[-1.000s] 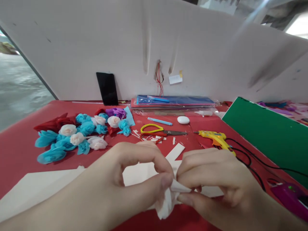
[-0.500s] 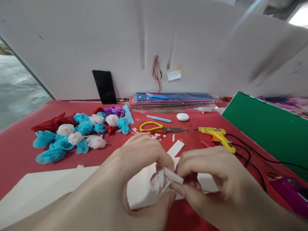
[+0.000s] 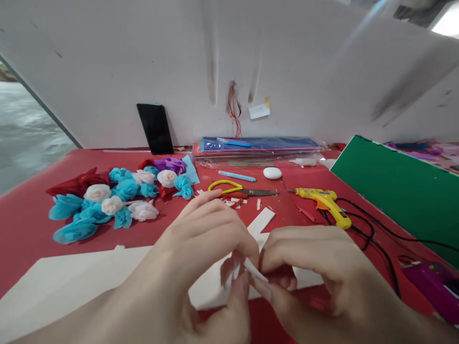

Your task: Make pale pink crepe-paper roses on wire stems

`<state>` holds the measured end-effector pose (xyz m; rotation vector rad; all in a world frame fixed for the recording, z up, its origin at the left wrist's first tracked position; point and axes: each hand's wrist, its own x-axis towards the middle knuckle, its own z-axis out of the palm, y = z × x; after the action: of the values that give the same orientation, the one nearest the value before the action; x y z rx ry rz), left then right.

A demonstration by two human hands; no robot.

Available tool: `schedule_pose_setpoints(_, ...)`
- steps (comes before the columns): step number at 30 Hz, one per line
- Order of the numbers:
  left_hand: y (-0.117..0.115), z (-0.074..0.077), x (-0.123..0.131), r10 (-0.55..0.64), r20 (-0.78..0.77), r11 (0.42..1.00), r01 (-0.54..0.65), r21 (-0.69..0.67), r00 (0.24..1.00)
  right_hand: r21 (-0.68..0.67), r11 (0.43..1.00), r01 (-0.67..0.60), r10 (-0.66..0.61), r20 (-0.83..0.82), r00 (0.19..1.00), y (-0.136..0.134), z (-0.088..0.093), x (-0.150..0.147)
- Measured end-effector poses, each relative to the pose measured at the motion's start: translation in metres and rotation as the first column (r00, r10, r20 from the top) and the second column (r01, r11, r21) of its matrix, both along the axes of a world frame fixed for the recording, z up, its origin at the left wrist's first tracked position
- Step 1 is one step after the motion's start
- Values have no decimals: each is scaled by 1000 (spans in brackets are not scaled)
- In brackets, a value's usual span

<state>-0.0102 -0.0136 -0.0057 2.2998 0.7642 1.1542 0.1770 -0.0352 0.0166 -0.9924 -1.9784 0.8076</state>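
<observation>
Between my hands is a pale pink paper flower [image 3: 228, 273], partly covered by my fingers. My left hand [image 3: 208, 258] pinches its rolled body, the thumb pressed against it from the near side. With thumb and forefinger, my right hand [image 3: 308, 267] grips the loose end of the flower's paper strip [image 3: 255, 271]. Below both hands lie white paper sheets [image 3: 93, 272] on the red tabletop. A narrow white strip [image 3: 262, 220] sticks out just beyond my fingertips.
Scissors [image 3: 247, 192] with yellow and red handles lie ahead among paper scraps. Paper flowers [image 3: 125, 190] in blue, pink, red and purple are heaped at left. A yellow glue gun [image 3: 324, 200] with black cable, a green board [image 3: 398, 196] and a purple device [image 3: 433, 286] are at right.
My left thumb has moved up onto the flower, and the flower has turned so that less of its spiral face shows. The strip's end now points downward to the right.
</observation>
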Motion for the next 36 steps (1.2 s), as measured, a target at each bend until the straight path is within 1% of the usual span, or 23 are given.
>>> schedule_pose_setpoints(4, 0, -1, -2, 1, -23, 998, 0, 59, 1000, 1, 1000, 6, -6, -57, 998, -1, -2, -1)
schedule_pose_setpoints(5, 0, -1, -3, 1, -38, 998, 1, 69, 999, -33, 999, 3, -4, -20, 1000, -2, -2, -1)
schedule_pose_setpoints(7, 0, 0, -5, 7, -69, 996, -1, 89, 998, -95, 995, 41, -44, -30, 999, -4, -4, -1)
schedule_pose_setpoints(8, 0, 1, -6, 2, -77, 995, 6, 101, 997, -103, 994, 32, -36, -34, 999, -5, -4, -1)
schedule_pose_setpoints(10, 1, 2, -6, -6, -85, 993, 17, 120, 996, -155, 986, 57, -65, -44, 997, -6, -6, -2)
schedule_pose_setpoints(14, 3, 5, -4, -10, -67, 990, 20, 138, 998, -203, 979, 19, -36, -82, 996, -3, -8, -3)
schedule_pose_setpoints(17, 5, 6, -5, -12, -96, 991, 25, 134, 995, -300, 953, -38, -3, -136, 991, 1, -8, -4)
schedule_pose_setpoints(19, 6, 6, -8, -20, -152, 993, 37, 115, 988, -425, 898, -110, 30, -190, 981, 2, -8, -3)
schedule_pose_setpoints(21, 6, 6, -12, -15, -193, 994, 35, 101, 981, -565, 807, -172, 35, -245, 969, 2, -8, -2)
schedule_pose_setpoints(23, 5, 6, -15, -16, -196, 995, 34, 91, 980, -663, 723, -194, 12, -269, 963, 1, -7, -2)
schedule_pose_setpoints(24, 5, 7, -15, -17, -189, 996, 34, 86, 982, -695, 693, -191, -12, -275, 961, 0, -6, -2)
schedule_pose_setpoints(27, 5, 8, -15, -37, -196, 997, 50, 61, 980, -771, 606, -196, -73, -299, 951, 1, -4, -2)
schedule_pose_setpoints(29, 5, 9, -14, -52, -202, 997, 63, 52, 978, -813, 531, -239, -97, -338, 936, 3, -2, -1)
schedule_pose_setpoints(30, 6, 10, -14, -60, -203, 996, 71, 51, 977, -822, 504, -265, -97, -359, 928, 4, -2, 0)
schedule_pose_setpoints(33, 7, 12, -13, -69, -186, 994, 83, 72, 980, -817, 456, -353, -76, -430, 899, 6, -4, 5)
schedule_pose_setpoints(36, 7, 13, -13, -76, -181, 992, 93, 86, 980, -814, 373, -446, -67, -502, 862, 9, -6, 7)
